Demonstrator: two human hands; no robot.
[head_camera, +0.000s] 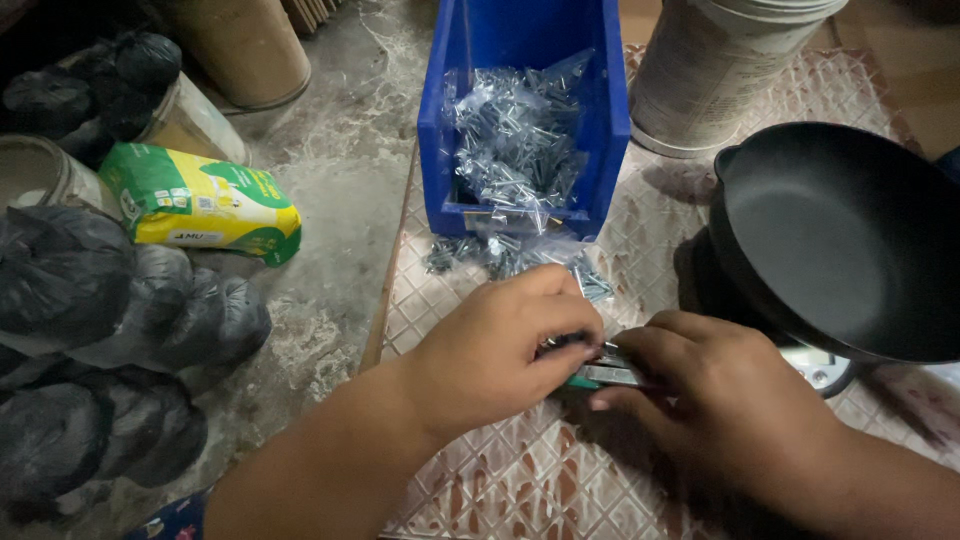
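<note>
Meeting over a small packet of screws (600, 372) at the middle of the patterned tabletop (520, 480), both hands pinched on it. Left hand (500, 350) curled narrow, fingers folded down, thumb and fingertips closed on the packet's left end. Right hand (720, 400) also narrow, thumb and forefinger clamped on the packet's right end, the rest of the fingers tucked underneath. Packet mostly hidden between the two hands, only a strip of clear plastic, grey metal and a touch of green showing; held just above or on the table, cannot tell which.

Directly beyond the hands, a loose heap of clear bagged screws (510, 250) spilled on the tabletop, touching the front lip of a blue plastic bin (440, 130). More bagged screws (515, 135) piled inside the bin, filling its lower part.

To the right, a black round pan (850, 240) tilted over a scale base (825, 368), just beside the right hand. Behind the pan, a pale bucket (710, 70) standing upright next to the bin.

To the left, off the table on the rough concrete floor (340, 200): a green-and-yellow sack (200, 205) lying on its side, several tied black plastic bags (110, 330) bunched near it, and a tan drum (240, 45) standing farther back.
</note>
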